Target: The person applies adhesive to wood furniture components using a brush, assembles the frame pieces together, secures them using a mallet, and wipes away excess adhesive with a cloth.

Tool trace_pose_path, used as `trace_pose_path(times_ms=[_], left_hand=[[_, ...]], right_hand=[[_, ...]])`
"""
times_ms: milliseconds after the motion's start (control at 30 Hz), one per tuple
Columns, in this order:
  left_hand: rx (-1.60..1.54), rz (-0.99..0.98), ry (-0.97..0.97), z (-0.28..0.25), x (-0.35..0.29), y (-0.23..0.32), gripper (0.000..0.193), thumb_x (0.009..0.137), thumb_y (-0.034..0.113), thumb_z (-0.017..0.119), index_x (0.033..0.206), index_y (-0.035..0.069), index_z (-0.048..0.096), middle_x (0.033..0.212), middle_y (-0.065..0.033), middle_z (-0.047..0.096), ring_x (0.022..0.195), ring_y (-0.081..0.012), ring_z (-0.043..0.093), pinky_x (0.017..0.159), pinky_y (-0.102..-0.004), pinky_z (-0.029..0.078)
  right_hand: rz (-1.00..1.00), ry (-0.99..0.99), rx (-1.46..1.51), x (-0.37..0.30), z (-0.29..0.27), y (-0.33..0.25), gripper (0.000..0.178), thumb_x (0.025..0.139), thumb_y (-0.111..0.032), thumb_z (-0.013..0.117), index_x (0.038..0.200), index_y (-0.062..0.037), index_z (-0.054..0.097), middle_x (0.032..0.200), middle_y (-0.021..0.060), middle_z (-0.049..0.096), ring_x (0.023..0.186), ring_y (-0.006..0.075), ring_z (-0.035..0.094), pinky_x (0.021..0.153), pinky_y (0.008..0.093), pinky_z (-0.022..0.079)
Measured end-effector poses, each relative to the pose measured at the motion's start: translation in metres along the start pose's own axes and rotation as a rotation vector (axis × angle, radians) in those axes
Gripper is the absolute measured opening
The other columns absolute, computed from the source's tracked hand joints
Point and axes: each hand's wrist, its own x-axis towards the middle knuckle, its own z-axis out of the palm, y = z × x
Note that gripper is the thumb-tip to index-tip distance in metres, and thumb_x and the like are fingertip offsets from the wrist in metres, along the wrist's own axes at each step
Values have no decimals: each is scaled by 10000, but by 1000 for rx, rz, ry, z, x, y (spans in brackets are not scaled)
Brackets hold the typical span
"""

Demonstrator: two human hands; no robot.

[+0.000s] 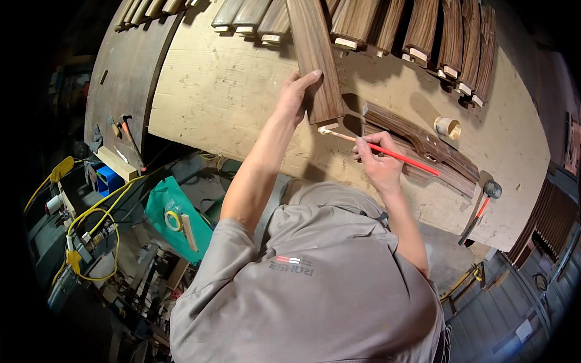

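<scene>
My left hand (296, 95) is closed around the edge of a long dark-brown wooden board (316, 60), its thumb lying on the upper face. The board's near end carries a small pale tenon (328, 127). In my right hand (380, 162) is a thin red-handled brush (402, 158), pinched like a pen. Pale paste coats the brush's tip, which is at the tenon; whether they touch I cannot tell. Right of the brush lie dark shaped wooden pieces (423, 140) on the cardboard-covered table (242, 97). Beside them is a small cup (446, 127) with pale paste inside.
Several dark wooden pieces (357, 21) with pale end tenons line the far side. A black-headed mallet (491, 190) with a red-and-black handle lies at the right edge. At left are a hammer (130, 136), a blue box (109, 180), a green bag (166, 206) and yellow cables (100, 224).
</scene>
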Motion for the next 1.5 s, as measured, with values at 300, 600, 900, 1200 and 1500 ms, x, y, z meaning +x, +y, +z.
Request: trace_pose_path(times_ms=[300, 600, 900, 1200, 1500], left_hand=[[54, 58, 99, -3, 13, -3, 480, 818, 273, 725, 1135, -20, 516, 1039, -128, 622, 921, -198, 609, 807, -333, 493], [-327, -77, -64, -1, 4, 8, 523, 926, 376, 568, 1267, -10, 476, 1185, -166, 583, 1018, -279, 603, 887, -409, 487], [-933, -253, -795, -10, 26, -17, 265, 976, 242, 405, 1031, 22, 543, 708, 4, 460, 650, -145, 479, 673, -285, 443], [-956, -281, -821, -13, 36, -27, 256, 985, 199, 386, 1057, 23, 557, 705, -1, 468, 639, -147, 477, 673, -291, 448], [-900, -258, -796, -19, 34, -25, 272, 968, 230, 414, 1072, 23, 557, 716, -1, 476, 645, -152, 488, 696, -305, 478]], right_hand=[[123, 192, -36, -6, -19, -4, 138, 867, -76, 666, 810, -6, 561, 658, 63, 644, 586, 88, 619, 547, 234, 497], [156, 126, 274, -17, -24, -12, 127, 898, -82, 620, 837, -18, 529, 680, 79, 626, 570, 103, 590, 517, 257, 502], [194, 108, 480, -7, -20, -18, 155, 916, -109, 608, 840, -19, 507, 683, 94, 631, 550, 136, 594, 500, 264, 494], [233, 59, 428, 5, 8, -17, 185, 915, -138, 628, 836, -24, 505, 679, 87, 637, 543, 113, 594, 487, 245, 484], [288, 86, 465, 5, 4, -14, 184, 910, -135, 631, 837, -17, 509, 674, 91, 635, 526, 112, 582, 487, 248, 493]])
